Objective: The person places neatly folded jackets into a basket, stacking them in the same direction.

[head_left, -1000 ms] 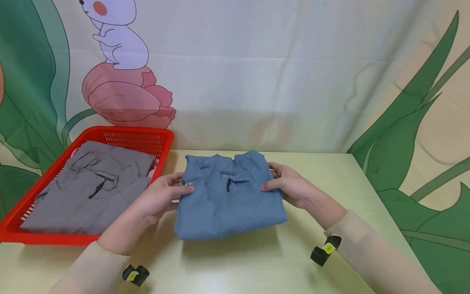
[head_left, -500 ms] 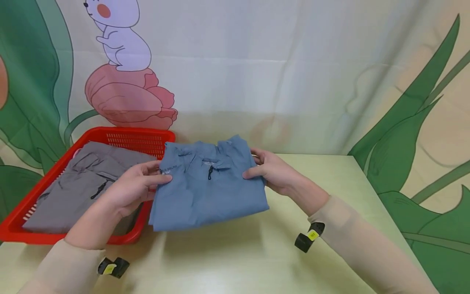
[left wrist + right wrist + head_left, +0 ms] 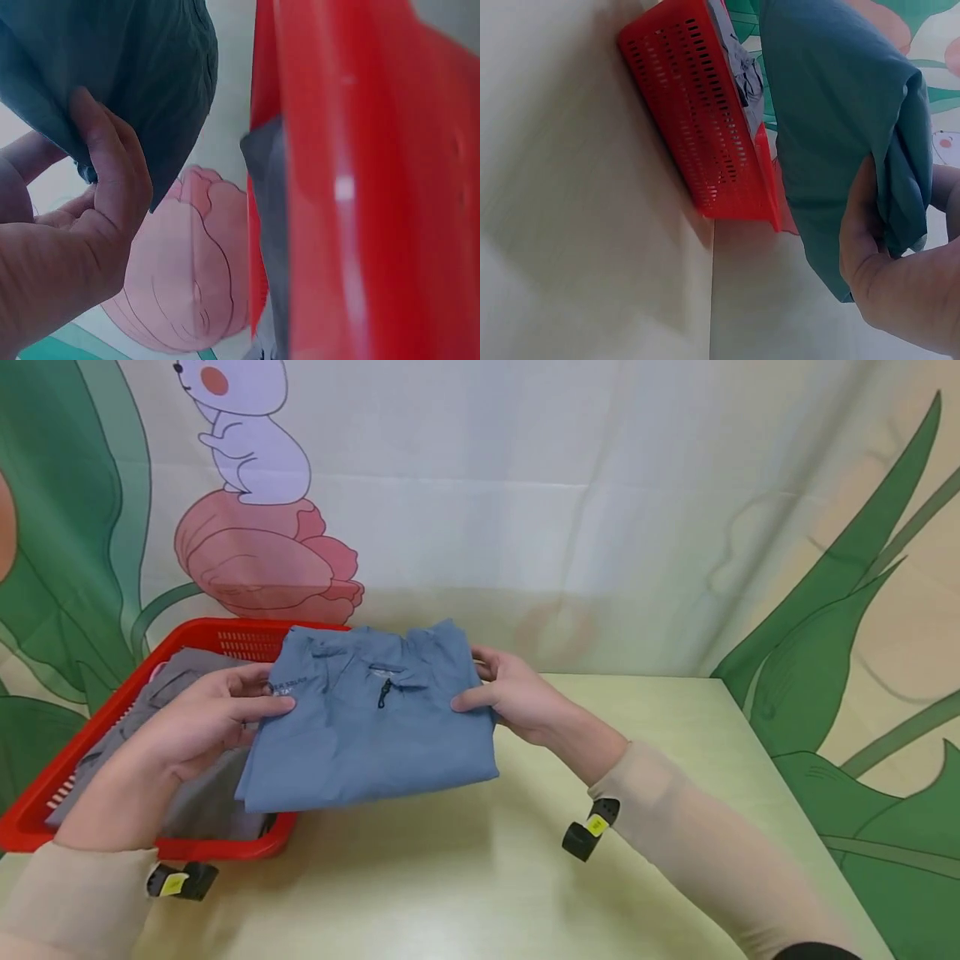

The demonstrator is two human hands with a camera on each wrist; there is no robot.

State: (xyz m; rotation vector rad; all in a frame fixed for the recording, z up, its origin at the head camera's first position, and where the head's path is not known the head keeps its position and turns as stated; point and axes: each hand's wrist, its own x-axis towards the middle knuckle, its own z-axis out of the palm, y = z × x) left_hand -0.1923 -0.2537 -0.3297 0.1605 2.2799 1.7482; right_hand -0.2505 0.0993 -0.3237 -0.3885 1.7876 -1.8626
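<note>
A folded blue jacket with a black zipper pull near its collar hangs above the table, overlapping the basket's right side in the head view. My left hand pinches its left edge, thumb on top and fingers beneath. On the opposite edge, my right hand grips it the same way. In the left wrist view the left fingers curl against the underside of the cloth. The right wrist view shows the right hand holding bunched folds. A folded grey garment lies in the red basket, partly hidden by the left hand and jacket.
The red basket stands at the left of the pale table, its perforated side showing in the right wrist view. Behind the table hangs a printed curtain with leaves and a white animal. A black wrist camera sits below each forearm.
Both hands have carried the blue jacket left and slightly up, from over the table to partly over the basket. It now covers more of the grey garment. The basket stays in place.
</note>
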